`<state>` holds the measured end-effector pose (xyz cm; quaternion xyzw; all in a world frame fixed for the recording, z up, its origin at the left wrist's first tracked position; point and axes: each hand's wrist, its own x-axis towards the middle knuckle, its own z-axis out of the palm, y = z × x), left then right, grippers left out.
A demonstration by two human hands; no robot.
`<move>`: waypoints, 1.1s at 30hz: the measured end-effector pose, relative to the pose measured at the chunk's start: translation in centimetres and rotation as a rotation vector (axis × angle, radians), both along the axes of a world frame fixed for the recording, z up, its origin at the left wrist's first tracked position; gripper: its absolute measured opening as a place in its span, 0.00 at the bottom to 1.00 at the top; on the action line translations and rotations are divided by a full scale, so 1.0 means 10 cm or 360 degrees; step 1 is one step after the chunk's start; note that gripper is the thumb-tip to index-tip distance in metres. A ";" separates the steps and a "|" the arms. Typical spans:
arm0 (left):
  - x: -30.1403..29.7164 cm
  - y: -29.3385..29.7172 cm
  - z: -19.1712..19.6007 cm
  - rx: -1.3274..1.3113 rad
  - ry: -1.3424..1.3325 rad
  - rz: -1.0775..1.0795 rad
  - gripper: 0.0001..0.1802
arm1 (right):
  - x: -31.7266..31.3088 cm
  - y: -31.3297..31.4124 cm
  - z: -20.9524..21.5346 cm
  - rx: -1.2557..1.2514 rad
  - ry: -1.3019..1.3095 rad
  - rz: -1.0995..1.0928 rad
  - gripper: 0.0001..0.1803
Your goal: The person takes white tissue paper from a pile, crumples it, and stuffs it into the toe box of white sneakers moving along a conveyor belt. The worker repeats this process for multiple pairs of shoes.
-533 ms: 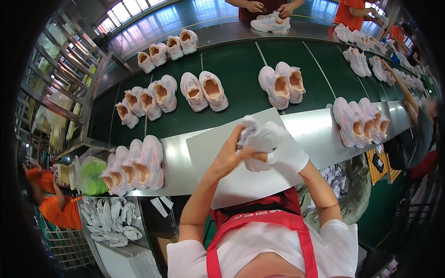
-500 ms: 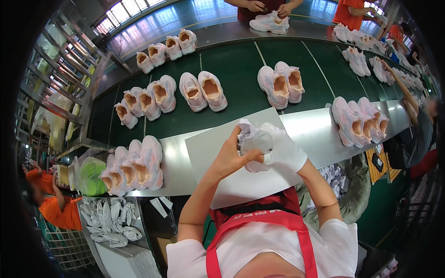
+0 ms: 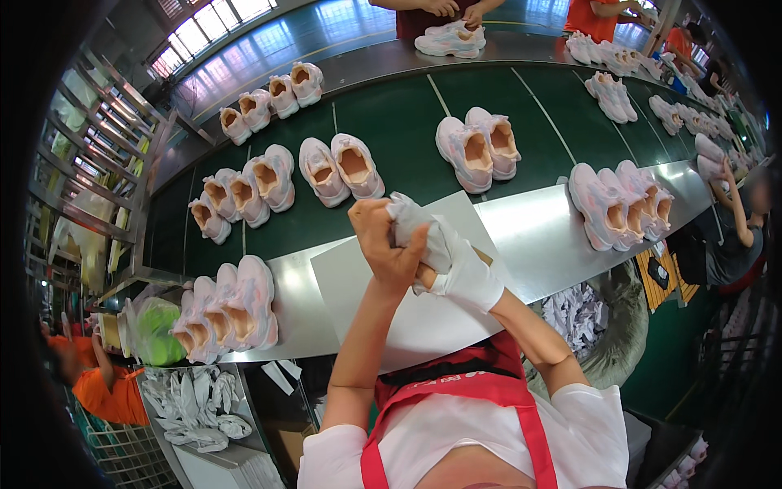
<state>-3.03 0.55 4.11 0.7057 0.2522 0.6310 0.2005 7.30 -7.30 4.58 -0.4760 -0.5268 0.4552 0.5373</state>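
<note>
My bare left hand [image 3: 383, 240] is closed, fingers curled, against a crumpled white wad [image 3: 417, 222] that looks like paper. Against its other side presses my right hand [image 3: 463, 273], in a white glove that leaves some fingertip skin showing. The gloved fingers are partly hidden, and where glove ends and wad begins is hard to see. Both hands are above a pale grey board [image 3: 350, 281] on the metal table edge. Just beyond them, pairs of pale pink and white sneakers [image 3: 356, 165] stand on the green conveyor belt [image 3: 407, 106].
More sneakers stand on the metal ledge at left [image 3: 244, 306] and right [image 3: 615, 208]. Crumpled papers [image 3: 195, 399] fill a lower-left shelf; more paper lies in a round sack [image 3: 623, 326] at right. A metal rack [image 3: 90, 163] rises left. Co-workers handle shoes across the belt and at right.
My left hand has moved up and left, turning its closed fingers upward. My right hand has shifted left with the white wad. In view, the belt and shoes have shifted slightly left.
</note>
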 end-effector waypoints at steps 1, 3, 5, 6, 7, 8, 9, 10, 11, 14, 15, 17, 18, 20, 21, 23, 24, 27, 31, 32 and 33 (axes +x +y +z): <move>0.06 0.01 0.00 -0.0152 -0.0203 -0.0010 0.25 | 0.02 0.02 0.00 -0.0021 -0.0047 0.0006 0.30; 0.17 0.04 0.00 -0.0651 -0.0434 -0.0281 0.28 | 0.08 0.08 0.00 0.0010 -0.0126 0.0005 0.24; 0.22 0.10 0.00 -0.1365 -0.0540 -0.0939 0.29 | 0.16 0.12 0.03 -0.0160 -0.0159 0.0077 0.24; 0.23 0.14 0.01 -0.1783 -0.0451 -0.1224 0.31 | 0.21 0.14 0.04 -0.0252 -0.0172 0.0131 0.25; 0.21 0.21 0.02 -0.1750 -0.0386 -0.1405 0.28 | 0.26 0.16 0.06 -0.0109 -0.0184 0.0101 0.26; 0.22 0.27 0.03 -0.1775 -0.0309 -0.1529 0.25 | 0.31 0.16 0.06 0.0038 -0.0207 0.0072 0.28; 0.24 0.33 0.04 -0.1792 -0.0266 -0.1621 0.22 | 0.35 0.17 0.06 0.0137 -0.0254 0.0073 0.29; 0.30 0.36 0.04 -0.1621 -0.0379 -0.1570 0.16 | 0.39 0.18 0.06 0.0094 -0.0259 -0.0047 0.31; 0.35 0.39 0.04 -0.1572 -0.0521 -0.1434 0.15 | 0.42 0.18 0.05 -0.0005 -0.0276 -0.0135 0.32; 0.62 0.48 0.01 -0.1361 -0.0890 -0.1300 0.19 | 0.47 0.16 0.00 0.0053 -0.0625 -0.0425 0.34; 0.73 0.51 -0.01 -0.1522 -0.0953 -0.1417 0.21 | 0.50 0.14 -0.02 0.0021 -0.0792 -0.0555 0.34; 0.91 0.56 -0.07 -0.1857 -0.1038 -0.1630 0.27 | 0.60 0.11 -0.04 0.0168 -0.0890 -0.0717 0.27; 1.07 0.58 -0.11 -0.1873 -0.1051 -0.1754 0.31 | 0.70 0.09 -0.03 0.0262 -0.1043 -0.0824 0.23; 1.38 0.79 -0.16 -0.1812 -0.0812 -0.1762 0.29 | 0.99 0.06 0.01 0.0377 -0.1142 -0.0940 0.15; 1.61 0.91 -0.19 -0.1603 -0.0650 -0.1578 0.25 | 1.18 0.07 0.04 0.0214 -0.1342 -0.1081 0.13; 2.05 1.17 -0.28 -0.0998 -0.0236 -0.0997 0.17 | 1.62 0.11 0.09 -0.0231 -0.1710 -0.1303 0.12; 2.22 1.31 -0.33 -0.0919 0.0126 -0.0833 0.18 | 1.82 0.15 0.11 -0.0242 -0.1874 -0.1289 0.17; 2.69 1.57 -0.51 -0.0559 0.1102 -0.0527 0.20 | 2.17 0.37 0.12 -0.0465 -0.2155 -0.0976 0.14; 2.81 1.73 -0.61 -0.0531 0.1400 -0.0669 0.13 | 2.18 0.90 0.09 -0.0526 -0.2508 -0.0659 0.14; 2.78 1.74 -0.59 -0.0461 0.1377 -0.0666 0.12 | 2.18 1.06 0.08 -0.0535 -0.2462 -0.0665 0.13; 2.75 1.76 -0.57 -0.0397 0.1351 -0.0664 0.12 | 2.19 1.19 0.07 -0.0615 -0.2430 -0.0629 0.13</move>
